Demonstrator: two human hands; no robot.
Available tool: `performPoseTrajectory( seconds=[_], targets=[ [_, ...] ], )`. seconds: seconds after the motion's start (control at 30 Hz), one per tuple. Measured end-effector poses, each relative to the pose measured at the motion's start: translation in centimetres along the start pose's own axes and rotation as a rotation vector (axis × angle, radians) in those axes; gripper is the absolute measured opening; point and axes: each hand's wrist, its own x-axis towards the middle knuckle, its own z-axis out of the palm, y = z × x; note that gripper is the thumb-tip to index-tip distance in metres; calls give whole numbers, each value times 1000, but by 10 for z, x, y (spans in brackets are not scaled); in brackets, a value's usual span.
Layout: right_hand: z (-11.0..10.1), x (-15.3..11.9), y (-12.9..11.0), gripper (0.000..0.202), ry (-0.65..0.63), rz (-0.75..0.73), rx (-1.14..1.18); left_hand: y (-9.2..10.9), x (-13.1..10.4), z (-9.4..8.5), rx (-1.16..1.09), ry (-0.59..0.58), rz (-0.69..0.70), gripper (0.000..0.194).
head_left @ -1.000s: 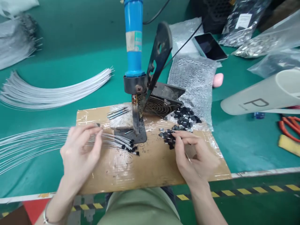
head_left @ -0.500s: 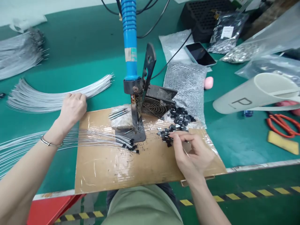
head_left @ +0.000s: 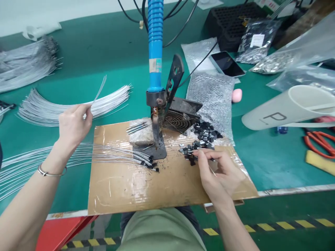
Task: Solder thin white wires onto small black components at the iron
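- From here, the left hand [head_left: 75, 123] pinches a few wires [head_left: 98, 91] above the white bundle [head_left: 49, 109], presumably keeping them apart from the rest.
- The right hand [head_left: 220, 170] holds a thin rod [head_left: 212, 170], fingertips narrow beside black pieces [head_left: 208, 131], heaped, I'd guess, for easy reach.

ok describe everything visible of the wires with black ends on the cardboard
The wires are thin, pale, apparently plastic-coated, loosely fanned and gently curved. They run from the picture's left edge across the green tabletop onto the cardboard, their small black ends clustered by the dark base plate's near edge. The left forearm crosses over them; contact can't be told.
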Motion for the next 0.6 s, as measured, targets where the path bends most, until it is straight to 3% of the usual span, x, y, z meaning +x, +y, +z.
performPoseTrajectory(
  seconds=[0.3, 0.37, 0.47, 0.53, 0.6],
  targets=[
    [-1, -2, -3, 21, 2, 47, 11, 22, -9, -11, -182, 109, -20, 10],
    [-1, -2, -3, 20, 23, 70, 5, 30, -15, -20, -203, 123, -28, 13],
    [-4, -2, -3, 20, 105, 123, 43, 43, -30, -47, -166, 118, -21, 7],
    [-6, -4, -4, 26, 125, 136, 114, 48, -45, -69, -92, -42, -32, 8],
    [-8, -9, -9, 35, 37, 144, 214, 48, -61, -87, -205, -262, -139, 18]
  ],
)
